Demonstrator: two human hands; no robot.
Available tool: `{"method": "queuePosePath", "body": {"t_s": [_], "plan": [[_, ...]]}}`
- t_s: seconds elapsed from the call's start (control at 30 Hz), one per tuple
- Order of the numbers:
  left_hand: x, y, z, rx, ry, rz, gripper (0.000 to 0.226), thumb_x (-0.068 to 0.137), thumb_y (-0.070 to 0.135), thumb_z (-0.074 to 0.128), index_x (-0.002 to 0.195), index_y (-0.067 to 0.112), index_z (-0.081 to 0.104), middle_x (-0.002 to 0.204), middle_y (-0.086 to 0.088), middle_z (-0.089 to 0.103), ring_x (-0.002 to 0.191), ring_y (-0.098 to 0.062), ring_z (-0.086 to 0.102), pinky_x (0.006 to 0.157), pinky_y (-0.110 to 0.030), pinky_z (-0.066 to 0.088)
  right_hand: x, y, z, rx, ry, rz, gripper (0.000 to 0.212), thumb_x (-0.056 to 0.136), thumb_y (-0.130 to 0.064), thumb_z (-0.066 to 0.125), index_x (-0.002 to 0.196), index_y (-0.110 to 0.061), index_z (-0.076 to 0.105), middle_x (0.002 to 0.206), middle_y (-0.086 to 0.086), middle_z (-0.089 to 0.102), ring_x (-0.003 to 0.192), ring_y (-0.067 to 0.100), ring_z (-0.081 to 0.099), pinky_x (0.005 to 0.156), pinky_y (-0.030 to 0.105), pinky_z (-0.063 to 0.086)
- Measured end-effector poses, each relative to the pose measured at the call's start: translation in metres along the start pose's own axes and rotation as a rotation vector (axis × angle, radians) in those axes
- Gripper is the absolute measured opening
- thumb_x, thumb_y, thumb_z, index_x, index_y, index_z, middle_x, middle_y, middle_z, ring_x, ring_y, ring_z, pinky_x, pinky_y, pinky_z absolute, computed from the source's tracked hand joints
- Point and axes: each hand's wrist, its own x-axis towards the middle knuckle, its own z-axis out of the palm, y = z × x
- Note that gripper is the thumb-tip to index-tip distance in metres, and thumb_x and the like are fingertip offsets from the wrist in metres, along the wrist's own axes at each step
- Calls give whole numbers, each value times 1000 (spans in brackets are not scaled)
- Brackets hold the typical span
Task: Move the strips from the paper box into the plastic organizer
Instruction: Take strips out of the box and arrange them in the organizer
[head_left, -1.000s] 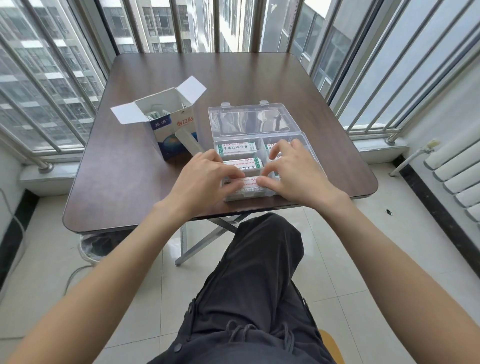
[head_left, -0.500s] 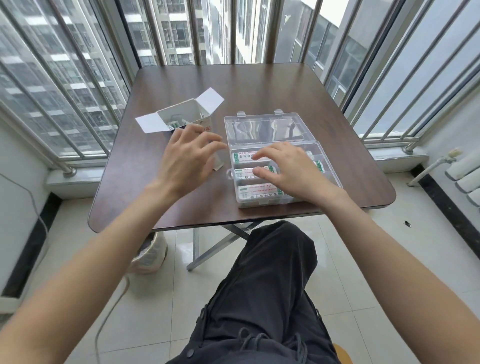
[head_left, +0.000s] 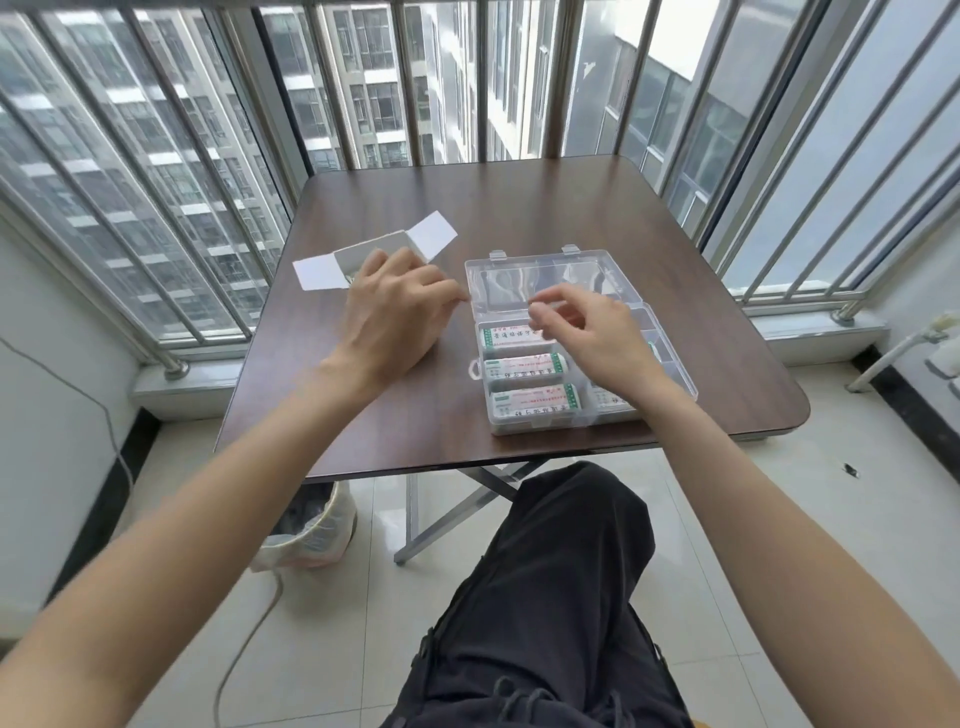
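Observation:
The white paper box (head_left: 370, 251) stands open on the left of the brown table (head_left: 519, 208), both flaps spread. My left hand (head_left: 400, 317) hovers in front of it with relaxed fingers and hides most of it; nothing shows in that hand. To the right lies the clear plastic organizer (head_left: 540, 427), its lid (head_left: 524, 283) folded back. Three white strip packs with green ends (head_left: 530, 365) fill its left compartments. My right hand (head_left: 589, 338) floats above the organizer, fingers loosely curled and holding nothing.
Metal window bars (head_left: 395, 83) enclose the table on the far, left and right sides. A bin with a plastic liner (head_left: 311, 535) sits on the floor under the table's left front corner. My dark-trousered leg (head_left: 561, 597) is below the front edge.
My left hand left the organizer and moved left and back to the paper box. My right hand lifted off the strip packs and now hovers above them. The view tilted upward.

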Motion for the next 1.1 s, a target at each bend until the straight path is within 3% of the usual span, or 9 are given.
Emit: {"method": "queuePosePath", "body": {"t_s": [0.1,0.23,0.37,0.57,0.7,0.87,1.1], "plan": [[12,32,1,-161,73,-10,9,85,25,67,87,28,75,84,10,72,75,-19,57,70,-29,35,2,-7,-6,347,-25,139,22,93,-31,57,109,-15,58,83,2,71,69,11,68,60,18,49],[31,63,14,-269,19,-12,16,84,30,69,99,28,73,93,7,72,80,-19,58,70,-33,42,5,4,-31,413,68,150,22,85,-14,69,106,-11,63,78,1,68,64,6,64,58,15,46],[46,62,31,-424,-253,-158,25,85,33,66,109,25,68,112,4,67,104,-21,57,89,-37,40,13,36,-65,289,186,231,18,81,-7,71,99,-8,68,77,1,66,66,4,58,63,13,45],[56,51,56,-451,-521,-105,22,89,31,61,110,26,68,114,4,67,108,-21,56,97,-41,42,30,64,-71,-11,82,347,12,77,-11,71,88,-17,70,86,3,69,87,12,60,76,22,43],[60,51,62,-390,-580,-6,24,93,33,52,111,32,67,118,13,65,114,-17,50,96,-37,36,38,61,-71,-245,2,318,15,76,-20,72,91,-20,72,88,0,69,89,14,61,82,29,48],[57,53,63,-367,-570,61,27,94,39,47,111,35,67,118,18,64,113,-15,46,95,-38,35,38,56,-72,-465,-7,246,16,77,-24,71,93,-27,70,90,-7,58,88,13,54,73,28,43],[54,52,67,-378,-551,70,29,95,41,44,112,35,66,120,18,63,112,-14,45,94,-38,35,31,56,-71,-494,-22,218,13,86,-28,60,90,-24,72,87,-7,65,91,15,58,76,28,43]]}}
